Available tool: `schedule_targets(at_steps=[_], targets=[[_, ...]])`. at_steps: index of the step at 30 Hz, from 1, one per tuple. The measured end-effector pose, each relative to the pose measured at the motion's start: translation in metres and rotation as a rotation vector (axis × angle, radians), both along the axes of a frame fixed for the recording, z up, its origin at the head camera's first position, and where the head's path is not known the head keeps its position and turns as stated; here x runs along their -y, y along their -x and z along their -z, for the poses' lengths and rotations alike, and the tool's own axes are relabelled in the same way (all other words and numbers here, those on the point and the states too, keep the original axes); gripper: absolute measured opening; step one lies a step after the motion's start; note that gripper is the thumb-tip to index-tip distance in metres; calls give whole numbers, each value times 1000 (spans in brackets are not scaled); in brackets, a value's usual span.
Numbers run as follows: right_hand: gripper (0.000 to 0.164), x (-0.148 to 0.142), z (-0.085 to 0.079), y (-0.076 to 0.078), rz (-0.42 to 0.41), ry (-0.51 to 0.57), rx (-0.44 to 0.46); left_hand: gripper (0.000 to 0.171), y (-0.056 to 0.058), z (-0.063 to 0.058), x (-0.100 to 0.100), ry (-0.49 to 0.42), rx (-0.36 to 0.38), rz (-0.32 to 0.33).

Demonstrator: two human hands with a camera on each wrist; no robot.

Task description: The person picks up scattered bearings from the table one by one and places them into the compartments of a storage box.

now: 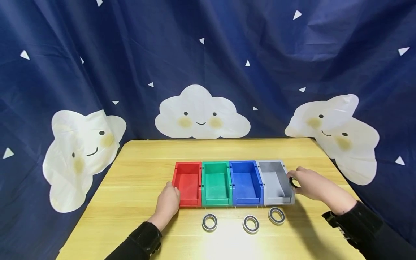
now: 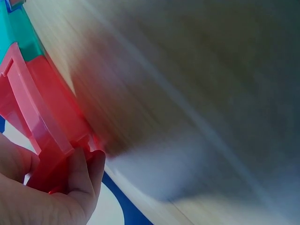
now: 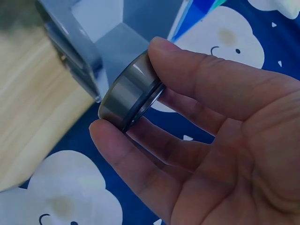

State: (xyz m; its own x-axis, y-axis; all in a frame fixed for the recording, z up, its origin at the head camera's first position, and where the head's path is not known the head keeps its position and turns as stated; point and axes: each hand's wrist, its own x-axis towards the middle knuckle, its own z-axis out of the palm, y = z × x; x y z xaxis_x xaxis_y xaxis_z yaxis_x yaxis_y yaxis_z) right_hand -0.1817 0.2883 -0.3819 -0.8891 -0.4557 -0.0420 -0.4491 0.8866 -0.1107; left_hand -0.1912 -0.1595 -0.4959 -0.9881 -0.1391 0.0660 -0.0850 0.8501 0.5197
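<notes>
My left hand grips the left wall of the red bin; in the left wrist view its thumb and fingers pinch the bin's edge. Between the thumb and fingers of my right hand is a ball bearing, a steel ring with a dark seal. In the head view the right hand is at the outer right side of the grey bin, with the bearing partly hidden by the fingers. The red, green, blue and grey bins stand side by side.
Three more bearings lie on the wooden table in front of the bins: a left one, a middle one and a right one. A dark blue curtain with white clouds hangs behind the table.
</notes>
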Motion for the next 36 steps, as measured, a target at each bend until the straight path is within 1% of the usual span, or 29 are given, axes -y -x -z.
schedule_targets(at_steps=[3, 9, 15, 19, 23, 27, 33, 36], targets=[[35, 4, -3, 3, -19, -8, 2, 31, -1, 1, -1, 3, -7, 6], [37, 10, -8, 9, -20, -28, 54, 29, -3, 1, -3, 8, -26, 10], [37, 17, -9, 18, -15, -36, 104, 26, -3, 0, -2, 14, -37, 4], [37, 22, -8, 25, -30, -30, 114, 24, -2, -1, -1, 11, -43, 4], [40, 27, -6, 31, -44, -28, 135, 26, -1, 0, 0, 11, -35, 2], [41, 30, -1, 38, -50, -8, 162, 27, -1, 2, 0, 12, -29, 3], [40, 34, 10, 47, -55, 4, 152, 28, -2, 1, -1, 11, -22, -8], [40, 37, 13, 51, -36, -7, 155, 28, -2, 0, -1, 10, -26, -6]])
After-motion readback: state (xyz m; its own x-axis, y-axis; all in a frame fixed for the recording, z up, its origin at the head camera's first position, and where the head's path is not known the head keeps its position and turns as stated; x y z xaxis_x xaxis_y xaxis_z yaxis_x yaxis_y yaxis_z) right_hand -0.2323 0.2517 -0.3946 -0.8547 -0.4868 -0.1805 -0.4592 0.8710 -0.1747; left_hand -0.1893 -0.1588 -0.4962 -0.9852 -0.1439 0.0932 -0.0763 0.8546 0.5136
